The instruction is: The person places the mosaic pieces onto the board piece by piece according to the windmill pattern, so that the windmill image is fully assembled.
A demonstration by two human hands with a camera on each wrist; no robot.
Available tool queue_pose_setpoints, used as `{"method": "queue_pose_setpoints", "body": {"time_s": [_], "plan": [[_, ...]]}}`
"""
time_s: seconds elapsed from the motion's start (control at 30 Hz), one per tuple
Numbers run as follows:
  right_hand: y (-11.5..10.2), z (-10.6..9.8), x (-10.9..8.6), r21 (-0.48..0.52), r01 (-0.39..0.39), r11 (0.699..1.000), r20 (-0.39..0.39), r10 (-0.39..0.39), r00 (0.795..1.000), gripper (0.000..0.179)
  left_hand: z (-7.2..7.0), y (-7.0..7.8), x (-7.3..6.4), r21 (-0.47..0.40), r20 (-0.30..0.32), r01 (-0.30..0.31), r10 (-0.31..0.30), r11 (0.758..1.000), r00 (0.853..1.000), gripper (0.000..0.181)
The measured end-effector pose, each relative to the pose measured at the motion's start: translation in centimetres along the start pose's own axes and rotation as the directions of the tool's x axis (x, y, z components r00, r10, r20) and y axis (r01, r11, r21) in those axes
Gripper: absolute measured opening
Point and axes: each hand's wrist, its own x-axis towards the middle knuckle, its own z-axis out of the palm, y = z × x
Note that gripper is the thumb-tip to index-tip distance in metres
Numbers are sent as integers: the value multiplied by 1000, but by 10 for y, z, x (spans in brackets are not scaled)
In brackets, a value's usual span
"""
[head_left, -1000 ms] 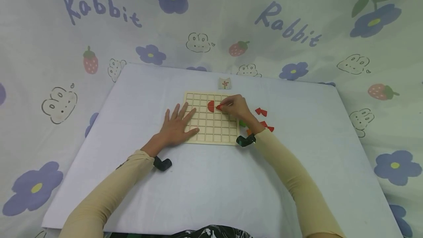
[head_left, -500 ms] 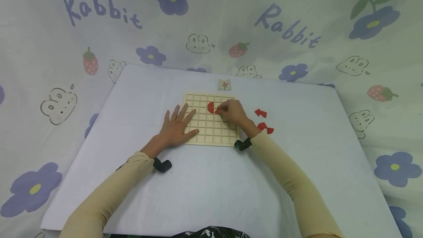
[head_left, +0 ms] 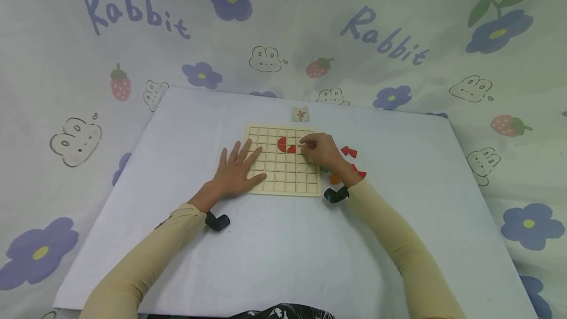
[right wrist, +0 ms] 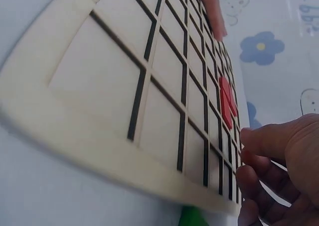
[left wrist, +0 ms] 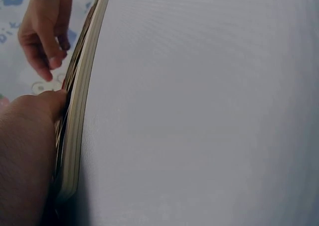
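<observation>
A pale wooden board with a grid of square cells lies on the white table. In two of its cells, red pieces form a rounded half-disc shape. A red quarter-round piece sits in the cell to the lower right of them. My left hand rests on the board's left side, fingers spread. Over the right part of the board hovers my right hand, just right of the red quarter-round. In the right wrist view its fingers are loosely bent, and no piece shows between them.
Loose red pieces lie right of the board. Nearer to me are more red pieces and an orange piece, partly behind the right wrist. A green piece is by the board's edge. A small patterned card lies behind the board.
My right hand has set the red quarter-round piece into a cell below the top row of red, let go of it and drawn back to the right. The left hand has stayed put.
</observation>
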Motion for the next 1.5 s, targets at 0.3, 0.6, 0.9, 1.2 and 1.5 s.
{"method": "queue_pose_setpoints", "body": {"time_s": [0.3, 0.6, 0.9, 1.2, 1.5], "plan": [[18, -17, -13, -44, -14, 999, -13, 14, 1000, 18, 0, 0, 0, 17, 7, 8, -8, 1000, 1000, 86], [36, -38, -34, -117, -104, 988, -50, 98, 994, 23, -1, 3, -1, 7, 6, 16, -16, 1000, 1000, 85], [58, -55, -48, -145, -205, 968, -119, 189, 975, 27, 0, 3, -2, 10, 15, 17, -17, 1000, 1000, 84], [78, -63, -55, -195, -295, 935, -131, 273, 953, 37, -1, 4, -3, 7, 10, 13, -14, 1000, 1000, 85], [78, -70, -57, -169, -299, 939, -108, 284, 953, 24, -1, 5, -3, 5, 9, 13, -13, 1000, 1000, 85]]}}
